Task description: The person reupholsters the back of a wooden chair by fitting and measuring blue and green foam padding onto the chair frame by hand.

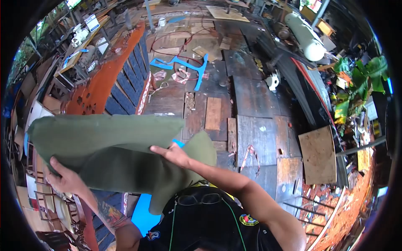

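1. Floor boards [255, 98] lie beside the strapped frame [98, 79].
2. Green sheet [104, 131] bends over its near end, not flat.
3. Left hand [65, 178] and right hand [173, 155] touch it; fingers part hidden, can't tell each grip.

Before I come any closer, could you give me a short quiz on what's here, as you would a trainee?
1. True or false: the left hand and the right hand both touch the green sheet.
2. What rests against the black shirt?
A) a hammer
B) eyeglasses
C) a paintbrush
3. Fill in the colour: beyond the hands, a branching ____ strip lies on the floor.

Key: 1 true; 2 B; 3 blue.
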A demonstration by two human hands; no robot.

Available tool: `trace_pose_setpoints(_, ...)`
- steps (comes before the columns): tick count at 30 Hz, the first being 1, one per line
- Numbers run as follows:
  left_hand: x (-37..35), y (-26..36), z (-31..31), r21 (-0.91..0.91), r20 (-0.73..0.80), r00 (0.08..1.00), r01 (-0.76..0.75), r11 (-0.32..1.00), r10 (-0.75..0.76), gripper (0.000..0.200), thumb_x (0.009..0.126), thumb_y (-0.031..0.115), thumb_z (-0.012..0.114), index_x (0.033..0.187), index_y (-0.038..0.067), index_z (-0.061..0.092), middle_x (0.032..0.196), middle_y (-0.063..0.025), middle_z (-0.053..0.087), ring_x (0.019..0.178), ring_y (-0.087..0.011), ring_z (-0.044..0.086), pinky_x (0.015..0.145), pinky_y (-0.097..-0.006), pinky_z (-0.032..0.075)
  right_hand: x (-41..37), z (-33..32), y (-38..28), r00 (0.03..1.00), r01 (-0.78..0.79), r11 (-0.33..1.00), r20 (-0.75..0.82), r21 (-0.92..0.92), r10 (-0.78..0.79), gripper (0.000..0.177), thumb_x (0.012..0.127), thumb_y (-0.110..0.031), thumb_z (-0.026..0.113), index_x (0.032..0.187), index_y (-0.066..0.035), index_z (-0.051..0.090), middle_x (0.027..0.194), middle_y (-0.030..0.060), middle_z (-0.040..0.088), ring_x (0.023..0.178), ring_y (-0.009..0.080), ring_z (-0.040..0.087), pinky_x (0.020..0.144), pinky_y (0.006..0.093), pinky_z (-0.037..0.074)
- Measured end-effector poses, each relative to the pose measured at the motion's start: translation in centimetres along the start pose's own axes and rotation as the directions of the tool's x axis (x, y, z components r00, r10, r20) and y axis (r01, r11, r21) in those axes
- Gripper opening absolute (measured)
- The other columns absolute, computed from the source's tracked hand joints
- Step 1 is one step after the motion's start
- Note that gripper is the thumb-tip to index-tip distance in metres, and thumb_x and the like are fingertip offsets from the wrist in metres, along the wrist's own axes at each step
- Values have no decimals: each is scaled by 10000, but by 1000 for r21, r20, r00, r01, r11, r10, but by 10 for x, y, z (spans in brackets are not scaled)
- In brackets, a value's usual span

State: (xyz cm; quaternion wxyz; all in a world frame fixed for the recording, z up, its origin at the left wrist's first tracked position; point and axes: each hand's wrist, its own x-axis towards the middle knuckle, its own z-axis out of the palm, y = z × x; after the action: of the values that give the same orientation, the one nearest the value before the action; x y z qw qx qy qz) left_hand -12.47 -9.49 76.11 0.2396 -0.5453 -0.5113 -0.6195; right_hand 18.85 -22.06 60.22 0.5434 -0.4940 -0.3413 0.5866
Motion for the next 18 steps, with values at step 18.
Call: trace_pose_setpoints(18, 82, 118, 148, 353, -169, 860, -403, 844, 482, 251, 942, 88, 740, 1104, -100, 705, 1011, -165, 763, 876, -165, 731, 788, -281, 623, 255, -80, -53, 646, 165, 934, 750, -317, 140, 644, 923, -593, 670, 1288, -62, 668, 1217, 206, 659, 1190, 299, 604, 1029, 400, 462)
